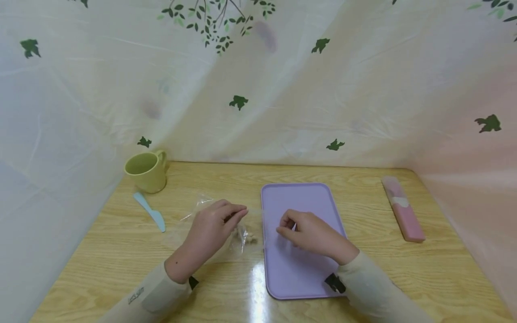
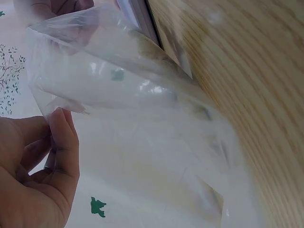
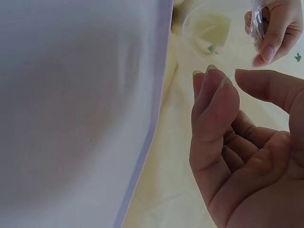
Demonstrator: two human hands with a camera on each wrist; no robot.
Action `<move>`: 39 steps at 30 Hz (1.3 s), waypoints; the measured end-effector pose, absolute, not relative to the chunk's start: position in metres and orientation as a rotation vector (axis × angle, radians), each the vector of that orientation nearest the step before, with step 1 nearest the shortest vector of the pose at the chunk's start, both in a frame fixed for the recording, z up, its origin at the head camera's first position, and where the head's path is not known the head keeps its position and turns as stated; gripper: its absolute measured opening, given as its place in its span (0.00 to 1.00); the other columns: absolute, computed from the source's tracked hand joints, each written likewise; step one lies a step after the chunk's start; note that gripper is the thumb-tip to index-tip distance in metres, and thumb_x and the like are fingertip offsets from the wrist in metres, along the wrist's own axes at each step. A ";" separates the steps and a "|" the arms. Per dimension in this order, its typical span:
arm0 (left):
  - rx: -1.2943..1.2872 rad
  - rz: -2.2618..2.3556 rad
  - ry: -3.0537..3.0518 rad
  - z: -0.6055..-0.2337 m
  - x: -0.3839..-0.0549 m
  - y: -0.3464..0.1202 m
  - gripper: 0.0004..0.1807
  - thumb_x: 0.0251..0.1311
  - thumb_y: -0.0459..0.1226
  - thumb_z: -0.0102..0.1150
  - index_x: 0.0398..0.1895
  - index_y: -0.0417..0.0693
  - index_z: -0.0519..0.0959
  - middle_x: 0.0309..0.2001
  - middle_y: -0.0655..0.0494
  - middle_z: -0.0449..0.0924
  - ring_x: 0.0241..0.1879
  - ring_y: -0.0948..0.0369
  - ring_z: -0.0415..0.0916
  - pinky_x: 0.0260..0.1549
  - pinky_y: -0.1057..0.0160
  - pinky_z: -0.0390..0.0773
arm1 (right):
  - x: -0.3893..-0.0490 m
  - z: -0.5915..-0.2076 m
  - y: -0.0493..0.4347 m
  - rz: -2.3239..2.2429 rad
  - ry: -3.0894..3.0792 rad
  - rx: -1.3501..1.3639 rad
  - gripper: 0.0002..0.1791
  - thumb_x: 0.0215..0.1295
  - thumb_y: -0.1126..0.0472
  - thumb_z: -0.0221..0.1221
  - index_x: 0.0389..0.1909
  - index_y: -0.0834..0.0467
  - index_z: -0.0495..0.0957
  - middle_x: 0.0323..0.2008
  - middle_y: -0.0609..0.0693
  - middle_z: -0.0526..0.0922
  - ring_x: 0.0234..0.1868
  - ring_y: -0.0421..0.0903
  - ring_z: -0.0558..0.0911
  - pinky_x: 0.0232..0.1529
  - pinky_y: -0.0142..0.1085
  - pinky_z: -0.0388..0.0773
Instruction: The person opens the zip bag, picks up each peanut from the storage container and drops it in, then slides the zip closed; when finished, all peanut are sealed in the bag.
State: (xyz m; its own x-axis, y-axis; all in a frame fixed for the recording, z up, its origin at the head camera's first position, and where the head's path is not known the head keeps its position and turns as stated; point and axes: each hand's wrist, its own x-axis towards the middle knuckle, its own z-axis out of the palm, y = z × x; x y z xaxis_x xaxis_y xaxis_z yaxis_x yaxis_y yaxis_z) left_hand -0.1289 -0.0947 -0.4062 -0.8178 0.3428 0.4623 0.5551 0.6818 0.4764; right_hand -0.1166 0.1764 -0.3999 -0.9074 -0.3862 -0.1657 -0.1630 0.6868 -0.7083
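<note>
My left hand (image 1: 216, 226) pinches the edge of a clear plastic bag (image 2: 152, 118) between thumb and fingertips, left of the purple tray (image 1: 288, 278). The bag spreads below and around this hand, its thin film reaching the tray's left edge. Small beige pieces (image 1: 251, 238) show through it close to the tabletop. Over the tray hovers my right hand (image 1: 311, 235), its fingers loosely bent toward the thumb. A gap with nothing held shows between that thumb and the fingertips (image 3: 221, 97) in the right wrist view.
At the back left stands a yellow-green mug (image 1: 147, 172), with a light blue plastic knife (image 1: 151, 211) lying in front of it. A long pink packet (image 1: 405, 211) with a pale band lies at the right. A patterned white curtain (image 1: 278, 130) hangs behind the wooden table (image 1: 226, 291).
</note>
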 end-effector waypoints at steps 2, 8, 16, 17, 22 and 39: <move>-0.698 -0.907 -2.582 -0.404 -0.128 -0.094 0.08 0.71 0.42 0.70 0.45 0.50 0.92 0.35 0.61 0.88 0.28 0.71 0.75 0.26 0.74 0.77 | -0.115 -0.401 0.178 -1.034 2.593 -0.438 0.10 0.78 0.50 0.63 0.44 0.54 0.82 0.36 0.49 0.87 0.26 0.39 0.81 0.27 0.33 0.80; -0.659 -1.051 -2.643 -0.399 -0.126 -0.093 0.09 0.74 0.43 0.67 0.48 0.51 0.91 0.34 0.63 0.87 0.26 0.74 0.76 0.27 0.73 0.81 | -0.109 -0.406 0.179 -0.985 2.504 -0.489 0.14 0.79 0.48 0.61 0.46 0.55 0.84 0.32 0.47 0.86 0.24 0.40 0.81 0.26 0.34 0.79; -0.559 -1.319 -2.623 -0.396 -0.125 -0.092 0.09 0.74 0.41 0.67 0.49 0.49 0.90 0.38 0.56 0.89 0.26 0.72 0.83 0.27 0.70 0.84 | -0.103 -0.410 0.176 -1.005 2.432 -0.491 0.17 0.80 0.45 0.59 0.42 0.54 0.86 0.29 0.48 0.87 0.25 0.42 0.83 0.25 0.37 0.80; -0.546 -1.365 -2.605 -0.396 -0.125 -0.092 0.09 0.74 0.41 0.67 0.50 0.49 0.89 0.39 0.54 0.89 0.27 0.71 0.84 0.27 0.70 0.85 | -0.102 -0.410 0.176 -1.015 2.434 -0.490 0.17 0.81 0.45 0.58 0.42 0.53 0.86 0.28 0.48 0.87 0.24 0.42 0.83 0.25 0.37 0.81; -0.501 -1.518 -2.524 -0.396 -0.125 -0.093 0.09 0.75 0.40 0.66 0.50 0.48 0.89 0.40 0.50 0.90 0.30 0.69 0.86 0.31 0.67 0.89 | -0.099 -0.410 0.174 -1.116 2.398 -0.465 0.20 0.83 0.43 0.55 0.42 0.54 0.87 0.27 0.50 0.88 0.22 0.44 0.83 0.24 0.38 0.82; -0.506 -1.567 -2.344 -0.401 -0.122 -0.089 0.07 0.73 0.38 0.67 0.48 0.47 0.89 0.40 0.52 0.87 0.32 0.68 0.86 0.33 0.65 0.90 | -0.079 -0.397 0.149 -1.379 2.245 -0.348 0.28 0.80 0.35 0.54 0.49 0.55 0.89 0.38 0.50 0.93 0.22 0.48 0.86 0.21 0.42 0.83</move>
State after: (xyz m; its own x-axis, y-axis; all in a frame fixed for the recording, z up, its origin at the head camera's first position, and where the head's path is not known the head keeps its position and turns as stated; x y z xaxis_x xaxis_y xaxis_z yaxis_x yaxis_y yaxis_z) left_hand -0.1222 -0.0887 -0.4010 -0.9006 0.1334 0.4138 0.4333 0.3519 0.8297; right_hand -0.0786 0.1487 -0.3970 -0.8526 -0.4504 -0.2651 0.0329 0.4599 -0.8873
